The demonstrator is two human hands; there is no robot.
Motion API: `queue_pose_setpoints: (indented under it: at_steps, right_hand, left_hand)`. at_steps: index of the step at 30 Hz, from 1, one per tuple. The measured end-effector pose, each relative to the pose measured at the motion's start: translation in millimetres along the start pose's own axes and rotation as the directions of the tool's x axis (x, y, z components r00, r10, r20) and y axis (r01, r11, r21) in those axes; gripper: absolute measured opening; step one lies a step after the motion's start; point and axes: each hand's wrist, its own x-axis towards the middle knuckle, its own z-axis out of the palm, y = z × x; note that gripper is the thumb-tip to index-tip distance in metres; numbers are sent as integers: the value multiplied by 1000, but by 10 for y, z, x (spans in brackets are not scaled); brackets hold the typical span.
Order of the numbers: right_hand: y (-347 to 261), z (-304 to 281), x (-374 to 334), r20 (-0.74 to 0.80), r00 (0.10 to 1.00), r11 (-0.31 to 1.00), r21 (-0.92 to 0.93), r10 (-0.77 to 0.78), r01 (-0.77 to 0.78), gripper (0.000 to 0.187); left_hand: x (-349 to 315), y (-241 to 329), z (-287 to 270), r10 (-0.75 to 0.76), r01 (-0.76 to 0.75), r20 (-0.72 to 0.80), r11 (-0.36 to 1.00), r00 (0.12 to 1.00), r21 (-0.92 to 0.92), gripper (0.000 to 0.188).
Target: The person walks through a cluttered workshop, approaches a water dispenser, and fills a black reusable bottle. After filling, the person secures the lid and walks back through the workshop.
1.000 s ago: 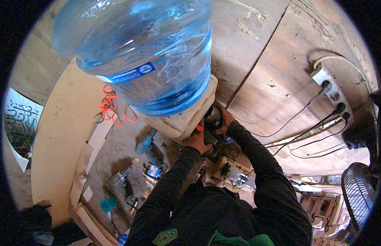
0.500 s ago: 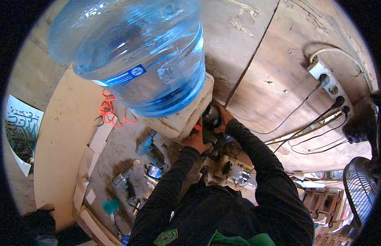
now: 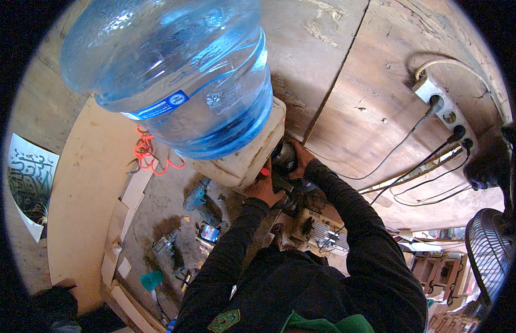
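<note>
head: worn above left hand point(image 3: 262, 192) and right hand point(image 3: 301, 160), as left half of a side-by-side fisheye pair | facing down, upright, unmirrored | near, with both hands small around mid-picture | reaching from blue bottle point(image 3: 177, 77) beyond the hands to jacket front point(image 3: 291, 286) on their near side and power strip point(image 3: 444, 110) to their right

Orange cord point(image 3: 142, 150), white power strip point(image 3: 443, 110), dark fan point(image 3: 486, 250), probably a teal drill point(image 3: 198, 195).
</note>
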Motion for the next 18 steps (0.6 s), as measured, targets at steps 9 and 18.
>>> queue_pose_setpoints:
  at_steps: [9, 18]
  right_hand:
    - [148, 60, 40, -34, 997, 996, 53, -65, 67, 147]
    - [96, 73, 21, -31, 999, 998, 54, 16, -14, 141]
  left_hand:
    - [-18, 56, -68, -5, 6, -17, 999, 1000, 41, 129]
    - [-64, 130, -205, -18, 17, 13, 998, 1000, 62, 128]
